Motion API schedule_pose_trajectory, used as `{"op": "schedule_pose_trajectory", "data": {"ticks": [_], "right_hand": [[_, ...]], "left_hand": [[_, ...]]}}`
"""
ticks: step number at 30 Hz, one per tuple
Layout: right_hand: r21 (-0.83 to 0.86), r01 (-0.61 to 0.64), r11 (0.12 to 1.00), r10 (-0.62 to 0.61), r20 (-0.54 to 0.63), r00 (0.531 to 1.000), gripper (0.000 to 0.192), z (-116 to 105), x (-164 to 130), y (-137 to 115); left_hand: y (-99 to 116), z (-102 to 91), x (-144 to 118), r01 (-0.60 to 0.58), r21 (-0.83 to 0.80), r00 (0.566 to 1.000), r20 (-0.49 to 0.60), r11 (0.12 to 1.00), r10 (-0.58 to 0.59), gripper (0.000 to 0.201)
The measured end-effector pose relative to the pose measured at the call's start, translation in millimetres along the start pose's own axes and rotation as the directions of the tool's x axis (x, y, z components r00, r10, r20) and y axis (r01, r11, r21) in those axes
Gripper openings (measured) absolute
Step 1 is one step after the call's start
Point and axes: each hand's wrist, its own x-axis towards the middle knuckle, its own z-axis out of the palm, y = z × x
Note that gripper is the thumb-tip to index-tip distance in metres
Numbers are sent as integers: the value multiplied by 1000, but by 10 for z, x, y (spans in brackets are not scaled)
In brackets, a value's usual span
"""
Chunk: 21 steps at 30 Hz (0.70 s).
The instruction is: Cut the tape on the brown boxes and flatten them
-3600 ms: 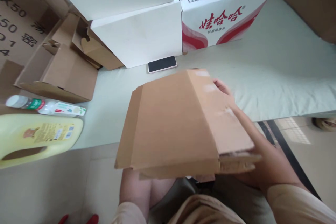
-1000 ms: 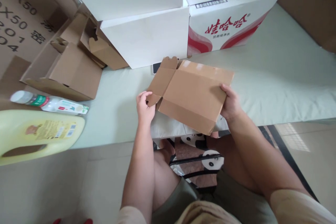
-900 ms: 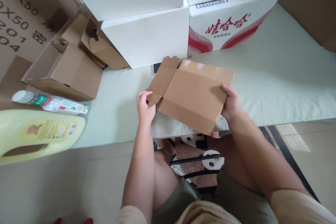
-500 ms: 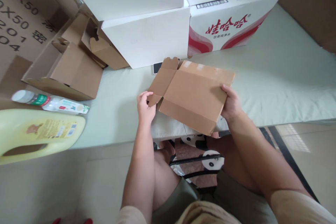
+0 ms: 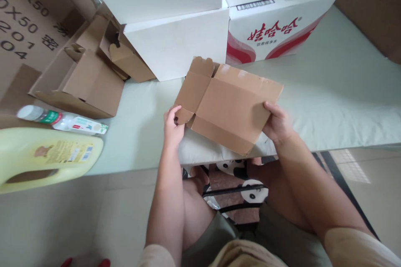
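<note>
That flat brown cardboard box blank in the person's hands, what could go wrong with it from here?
The flat brown cardboard box blank juts past the edge of the pale green table, so it might tip off if the right hand lets go. The left hand pinches only a small side flap, which could crease or tear. The far flap sits close to the white carton and may catch on it.

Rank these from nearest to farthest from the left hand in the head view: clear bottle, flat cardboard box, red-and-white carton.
1. flat cardboard box: held by the left hand at its left flap.
2. clear bottle: lying far left.
3. red-and-white carton: at the back right.
</note>
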Motion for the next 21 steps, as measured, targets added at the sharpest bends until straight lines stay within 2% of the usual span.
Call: {"op": "schedule_pose_trajectory", "data": {"ticks": [3,5,8,10,13,16,19,21], "right_hand": [[-5,56,998,-56,-8,998,43,-27,25,-13],[-2,110,994,-110,-26,994,43,-21,27,-17],[16,154,988,-153,-13,988,46,26,-14,-43],[16,141,990,-142,26,990,49,62,-60,-64],[-26,107,994,-105,73,992,52,90,-113,-53],[-100,99,990,-90,88,992,50,81,-123,29],[-177,67,982,-48,108,993,43,62,-127,98],[-172,32,985,-15,97,995,42,59,-153,88]], "left_hand": [[39,-29,-3,30,-73,999,43,997,-27,47],[73,-40,-1,131,-161,991,57,978,-123,43],[143,-46,12,272,-365,959,25,891,-282,56],[192,-51,25,284,-494,949,19,822,-316,62],[225,-77,54,267,-617,949,36,740,-312,57],[187,-124,99,246,-651,928,-54,718,-368,52],[130,-157,133,273,-635,874,-150,723,-462,44],[112,-155,135,330,-624,839,-150,708,-523,38]]}}
